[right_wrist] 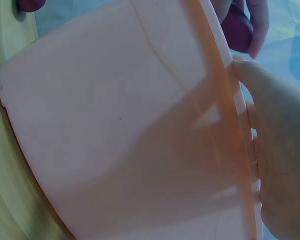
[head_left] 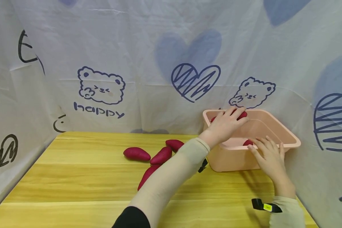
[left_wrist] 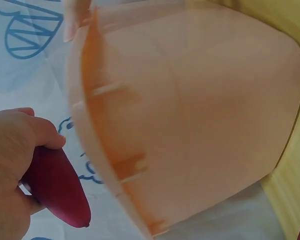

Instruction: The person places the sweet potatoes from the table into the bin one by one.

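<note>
Over the pink plastic bin (head_left: 239, 158), my left hand (head_left: 223, 125) grips a dark red sweet potato (left_wrist: 60, 192), whose ends show on both sides of the fingers. My right hand (head_left: 269, 158) holds the bin's near rim, its fingers reaching over to the inside. Inside the bin, beside those fingers, part of another sweet potato (head_left: 248, 142) is visible; the rim hides the rest. Several sweet potatoes (head_left: 136, 154) lie on the table left of the bin, one partly covered by my left forearm.
The wooden table (head_left: 74, 177) runs up to a white cloth (head_left: 148, 47) with blue hearts and bears, which hangs behind and on both sides. At the right, the bin stands close to the cloth. Black straps (head_left: 266, 206) show at the wrists.
</note>
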`<state>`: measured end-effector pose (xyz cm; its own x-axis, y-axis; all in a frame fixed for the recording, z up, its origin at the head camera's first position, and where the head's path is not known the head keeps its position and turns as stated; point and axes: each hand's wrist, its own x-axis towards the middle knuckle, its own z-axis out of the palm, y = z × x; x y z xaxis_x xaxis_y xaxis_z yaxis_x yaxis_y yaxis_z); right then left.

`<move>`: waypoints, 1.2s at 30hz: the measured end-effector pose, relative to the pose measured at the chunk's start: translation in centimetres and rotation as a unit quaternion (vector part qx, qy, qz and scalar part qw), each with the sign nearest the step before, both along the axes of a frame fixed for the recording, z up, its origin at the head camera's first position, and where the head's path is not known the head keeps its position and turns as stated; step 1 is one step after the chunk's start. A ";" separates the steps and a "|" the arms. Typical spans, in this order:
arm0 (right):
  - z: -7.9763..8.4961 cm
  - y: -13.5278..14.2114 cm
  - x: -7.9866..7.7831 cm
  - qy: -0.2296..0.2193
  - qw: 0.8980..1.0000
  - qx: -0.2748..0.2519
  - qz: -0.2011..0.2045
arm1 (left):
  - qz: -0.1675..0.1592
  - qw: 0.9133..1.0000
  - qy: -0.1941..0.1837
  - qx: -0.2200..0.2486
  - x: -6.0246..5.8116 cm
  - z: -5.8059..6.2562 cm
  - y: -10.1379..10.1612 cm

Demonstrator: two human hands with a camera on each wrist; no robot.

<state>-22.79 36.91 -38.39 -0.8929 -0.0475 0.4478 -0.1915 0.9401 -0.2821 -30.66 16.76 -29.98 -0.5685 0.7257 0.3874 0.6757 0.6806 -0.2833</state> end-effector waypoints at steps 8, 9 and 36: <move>-0.3 0.1 -0.2 0.005 1.000 0.000 0.002 | 0.009 0.999 -0.034 -0.011 -0.3 -1.6 1.2; -0.3 0.1 -0.2 0.005 1.000 -0.001 0.002 | 0.010 0.999 -0.038 -0.012 -0.4 -1.8 1.3; -0.1 0.1 0.0 -0.003 1.000 -0.001 -0.001 | 0.007 0.998 -0.046 -0.039 -1.0 -3.0 2.1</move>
